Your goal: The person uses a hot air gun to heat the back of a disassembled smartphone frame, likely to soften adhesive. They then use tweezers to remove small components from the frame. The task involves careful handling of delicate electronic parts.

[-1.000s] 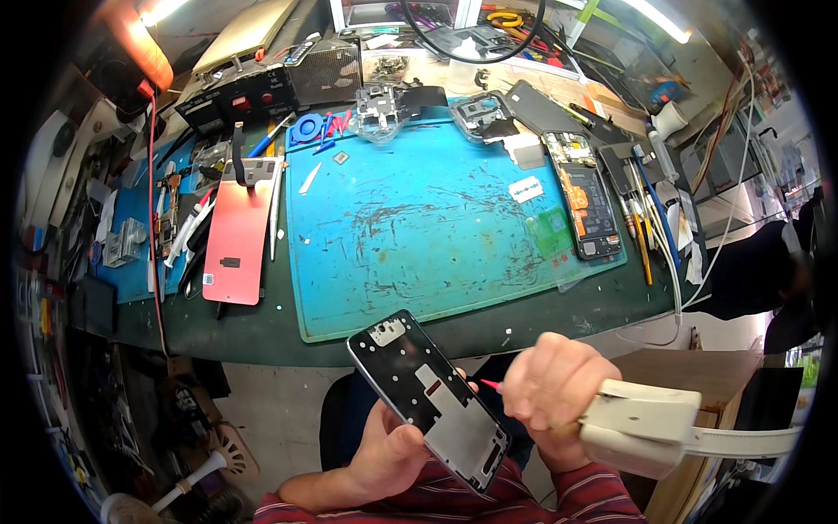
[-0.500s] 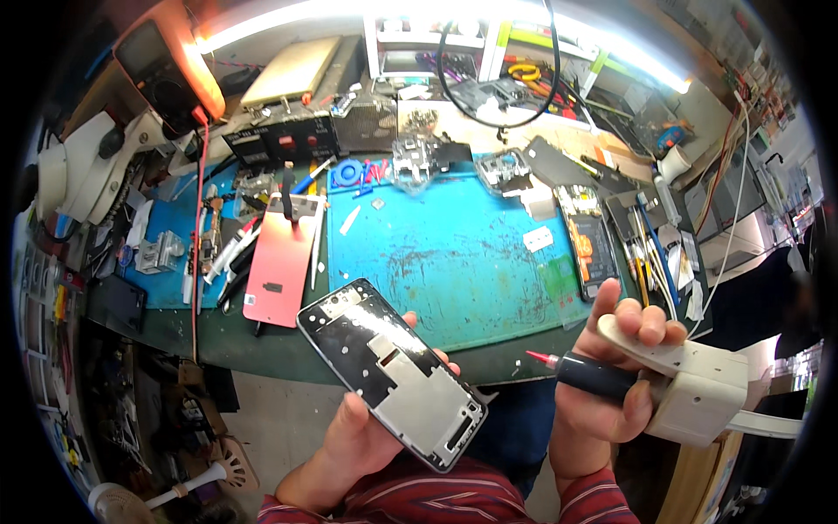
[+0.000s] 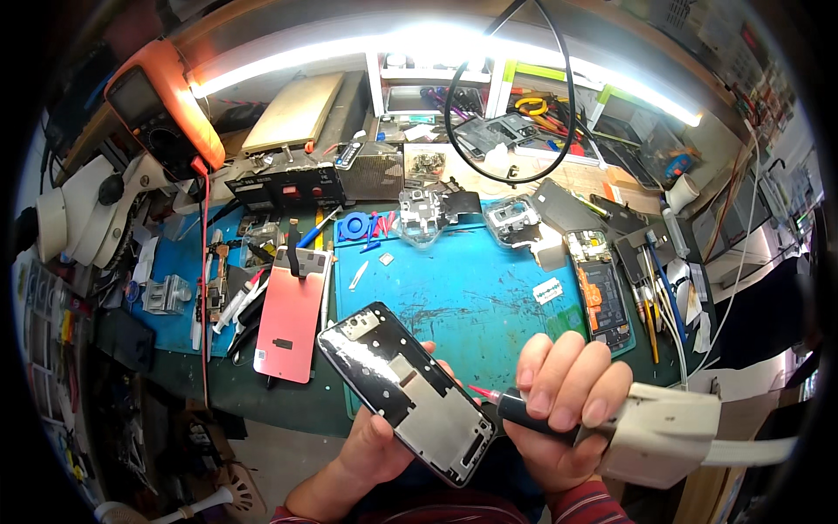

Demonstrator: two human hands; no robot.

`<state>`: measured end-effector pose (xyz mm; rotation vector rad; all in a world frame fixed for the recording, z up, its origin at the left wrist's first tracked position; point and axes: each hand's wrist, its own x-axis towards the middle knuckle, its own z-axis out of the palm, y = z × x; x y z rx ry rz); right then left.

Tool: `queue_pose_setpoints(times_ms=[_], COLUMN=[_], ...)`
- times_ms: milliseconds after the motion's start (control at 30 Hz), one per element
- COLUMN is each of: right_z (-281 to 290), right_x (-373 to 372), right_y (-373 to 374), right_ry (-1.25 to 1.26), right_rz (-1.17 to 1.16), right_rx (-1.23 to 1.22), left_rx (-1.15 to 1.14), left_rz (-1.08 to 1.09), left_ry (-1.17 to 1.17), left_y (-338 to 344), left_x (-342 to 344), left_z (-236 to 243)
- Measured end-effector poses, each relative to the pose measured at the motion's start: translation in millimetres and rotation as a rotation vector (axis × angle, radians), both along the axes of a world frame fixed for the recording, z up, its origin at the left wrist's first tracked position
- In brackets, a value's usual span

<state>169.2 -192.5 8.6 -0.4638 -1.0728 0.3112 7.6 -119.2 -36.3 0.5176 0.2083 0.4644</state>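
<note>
My left hand is closed round the lower side of a phone frame, its thumb on the near edge and fingertips showing past the far edge. The frame has a black upper part and a bare grey metal lower part, tilted before the bench's front edge. In my right hand is a dark glue syringe with a thin red tip pointing left. A cream-coloured holder with a pale hose sits at the syringe's rear end. The red tip hovers near the frame's right side; whether they touch I cannot tell.
On the blue mat lies a small white slotted blade. A pink-backed phone screen lies at left, an opened phone at right beside upright tools. A black cable loop hangs overhead; a multimeter stands back left.
My right hand has brought the syringe left, close to the phone frame, and its raised fingers have folded over it. The frame has shifted slightly right and down. The view has tilted upward.
</note>
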Motion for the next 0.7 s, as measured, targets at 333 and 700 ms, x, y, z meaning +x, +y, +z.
queue_pose_setpoints(times_ms=[333,700], right_z=[-3.5,-4.1], right_x=[-5.6,-8.9], right_y=[4.3,5.6], right_ry=[-0.028,-0.029], right_rz=[0.014,0.032], right_rx=[-0.055,-0.082], left_rx=[-0.033,-0.057], left_rz=[-0.029,-0.033], left_ry=[-0.024,-0.029], left_y=[0.2,1.9], left_x=[-1.3,-3.1], left_z=[-4.5,-2.9])
